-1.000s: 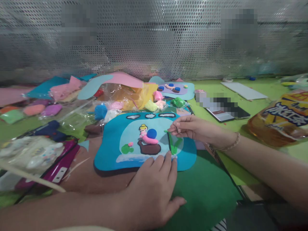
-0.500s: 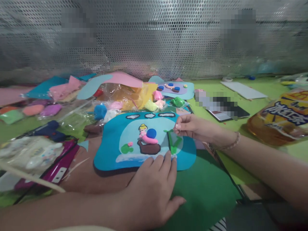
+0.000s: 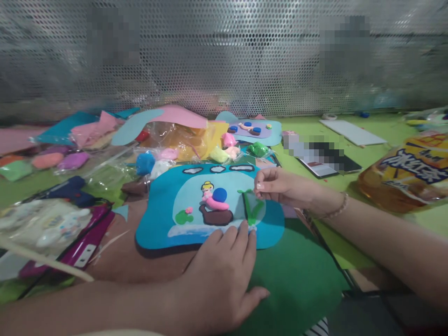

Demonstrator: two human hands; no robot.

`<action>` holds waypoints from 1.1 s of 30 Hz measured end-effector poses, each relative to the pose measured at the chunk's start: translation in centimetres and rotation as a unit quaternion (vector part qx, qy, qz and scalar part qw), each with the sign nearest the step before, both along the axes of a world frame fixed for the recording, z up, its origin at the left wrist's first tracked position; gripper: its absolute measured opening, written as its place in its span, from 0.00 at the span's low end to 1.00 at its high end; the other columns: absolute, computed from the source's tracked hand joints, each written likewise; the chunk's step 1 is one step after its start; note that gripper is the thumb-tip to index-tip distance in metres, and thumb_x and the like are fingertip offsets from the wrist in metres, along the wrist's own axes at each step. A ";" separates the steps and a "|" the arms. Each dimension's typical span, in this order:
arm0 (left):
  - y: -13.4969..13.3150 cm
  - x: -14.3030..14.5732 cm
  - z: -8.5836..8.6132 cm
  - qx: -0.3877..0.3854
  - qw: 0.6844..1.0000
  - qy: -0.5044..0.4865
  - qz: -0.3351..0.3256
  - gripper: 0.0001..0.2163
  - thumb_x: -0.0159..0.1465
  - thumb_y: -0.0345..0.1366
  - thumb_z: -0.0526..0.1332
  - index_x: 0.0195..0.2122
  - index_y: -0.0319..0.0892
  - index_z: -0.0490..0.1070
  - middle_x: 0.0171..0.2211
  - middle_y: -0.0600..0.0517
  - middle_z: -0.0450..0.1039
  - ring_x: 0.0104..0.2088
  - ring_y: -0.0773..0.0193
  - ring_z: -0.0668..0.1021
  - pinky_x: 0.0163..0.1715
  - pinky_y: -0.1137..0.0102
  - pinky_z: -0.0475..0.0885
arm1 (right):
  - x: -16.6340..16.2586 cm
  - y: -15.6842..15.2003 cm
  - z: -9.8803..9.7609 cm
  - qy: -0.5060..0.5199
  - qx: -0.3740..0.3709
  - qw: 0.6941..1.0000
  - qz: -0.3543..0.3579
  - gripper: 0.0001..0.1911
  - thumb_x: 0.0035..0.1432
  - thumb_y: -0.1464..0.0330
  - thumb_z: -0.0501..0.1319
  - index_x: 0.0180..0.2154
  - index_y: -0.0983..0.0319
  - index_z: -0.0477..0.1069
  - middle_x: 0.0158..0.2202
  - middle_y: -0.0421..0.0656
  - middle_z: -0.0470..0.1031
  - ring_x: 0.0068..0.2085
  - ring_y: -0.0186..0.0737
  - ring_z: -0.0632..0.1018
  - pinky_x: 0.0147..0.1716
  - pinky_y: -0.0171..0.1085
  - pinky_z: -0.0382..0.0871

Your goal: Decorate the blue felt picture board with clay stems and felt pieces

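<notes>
A blue paper picture (image 3: 147, 228) lies in front of me, with a pale blue middle panel. On it are a snail of pink and blue modelling clay (image 3: 219, 195), a brown clay shape (image 3: 217, 217) and green clay leaves (image 3: 252, 210). My left hand (image 3: 227, 270) rests flat, fingers stretched, over the picture's lower edge, its fingertips near the foot of the leaves. Just right of the leaf tips, my right hand (image 3: 271, 184) is closed in a pinch. Whatever its fingertips hold, if anything, is too small to make out.
Bagged clay lumps (image 3: 145, 162) and coloured paper (image 3: 175, 114) lie behind and left. A second clay picture (image 3: 276, 135) sits farther back. To the right are a phone (image 3: 325, 161) and a drink bottle (image 3: 402, 172). A glue gun (image 3: 66, 190) is at left; a perforated metal panel (image 3: 224, 60) stands behind.
Almost nothing differs. My right hand's pinch has shifted very slightly right of the leaf tips; my left hand stays flat on the picture.
</notes>
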State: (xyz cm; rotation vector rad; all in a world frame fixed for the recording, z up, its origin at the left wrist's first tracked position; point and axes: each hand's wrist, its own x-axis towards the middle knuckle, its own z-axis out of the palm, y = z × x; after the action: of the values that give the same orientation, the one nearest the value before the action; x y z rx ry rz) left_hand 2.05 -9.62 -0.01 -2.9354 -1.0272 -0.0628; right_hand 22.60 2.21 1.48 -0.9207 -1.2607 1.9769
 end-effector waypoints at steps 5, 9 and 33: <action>0.0 -0.1 0.0 0.007 1.000 -0.004 -0.005 0.31 0.67 0.52 0.39 0.60 0.30 0.56 0.59 0.33 0.57 0.51 0.43 0.66 0.45 0.54 0.62 | 0.1 -0.1 0.2 -0.017 0.015 0.999 0.031 0.10 0.46 0.65 0.70 0.29 0.65 0.76 0.30 0.41 0.78 0.32 0.28 0.76 0.35 0.28 0.70; 0.0 0.0 -0.1 0.007 1.000 -0.008 -0.003 0.31 0.67 0.51 0.39 0.60 0.29 0.56 0.58 0.33 0.58 0.51 0.43 0.66 0.44 0.53 0.62 | -0.1 -0.3 0.3 -0.025 0.011 0.999 0.043 0.12 0.46 0.64 0.69 0.31 0.66 0.77 0.32 0.42 0.78 0.34 0.30 0.77 0.37 0.30 0.71; -0.1 -0.1 0.1 0.009 1.000 -0.006 -0.003 0.32 0.67 0.52 0.40 0.60 0.29 0.56 0.59 0.32 0.57 0.51 0.43 0.65 0.45 0.54 0.62 | -0.2 -0.2 0.3 -0.016 -0.007 1.000 -0.006 0.11 0.41 0.69 0.72 0.24 0.65 0.71 0.22 0.36 0.74 0.25 0.25 0.74 0.26 0.26 0.67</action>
State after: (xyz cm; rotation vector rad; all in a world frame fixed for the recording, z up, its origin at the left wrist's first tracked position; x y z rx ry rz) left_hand 1.96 -9.70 0.05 -2.9262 -1.0154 -0.0896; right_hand 22.37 2.03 1.81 -0.9684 -1.2563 1.9711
